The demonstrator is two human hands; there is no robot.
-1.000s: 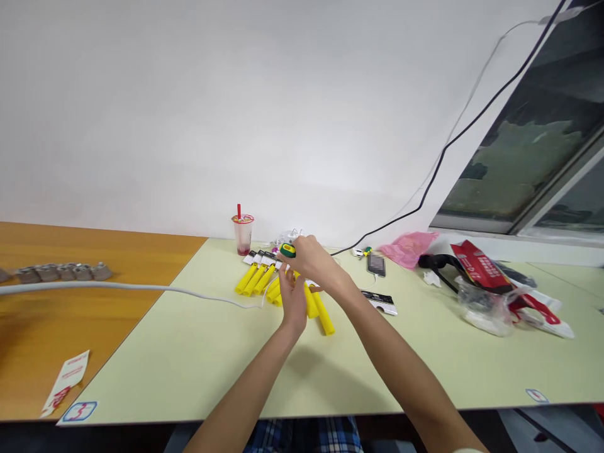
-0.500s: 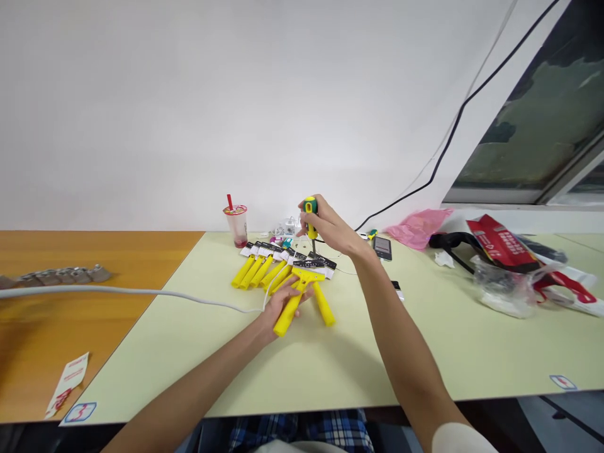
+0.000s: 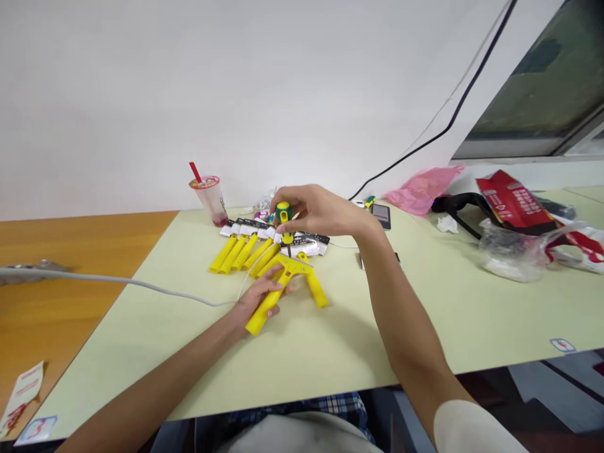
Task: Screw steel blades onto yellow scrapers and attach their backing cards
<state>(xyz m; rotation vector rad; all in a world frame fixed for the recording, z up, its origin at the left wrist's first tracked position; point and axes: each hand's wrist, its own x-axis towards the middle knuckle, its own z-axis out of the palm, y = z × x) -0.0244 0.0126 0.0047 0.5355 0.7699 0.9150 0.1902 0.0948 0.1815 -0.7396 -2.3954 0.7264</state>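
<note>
My left hand [image 3: 265, 290] is closed round the yellow handle of a scraper [image 3: 268, 306], its wide head pointing away from me. From above, my right hand [image 3: 315, 211] grips a green and yellow screwdriver [image 3: 284, 220] held upright. The screwdriver's shaft reaches down to the scraper's head, near its left end; whether the tip sits in a screw is too small to tell. Behind lie several more yellow scrapers [image 3: 234, 253] in a row, with black-and-white pieces at their heads. Another yellow scraper [image 3: 314, 286] lies just right of the held one.
A drink cup [image 3: 211, 200] with a red straw stands by the wall. A grey cable [image 3: 165, 291] crosses from the left to my left wrist. At the right are a phone-like device [image 3: 380, 215], a pink plastic bag [image 3: 422, 190], a red package [image 3: 516, 204] and clear plastic wrapping [image 3: 509, 251].
The view has shifted and tilted. The held scraper has turned slightly, and the screwdriver has come down onto its head from above the pile behind.
</note>
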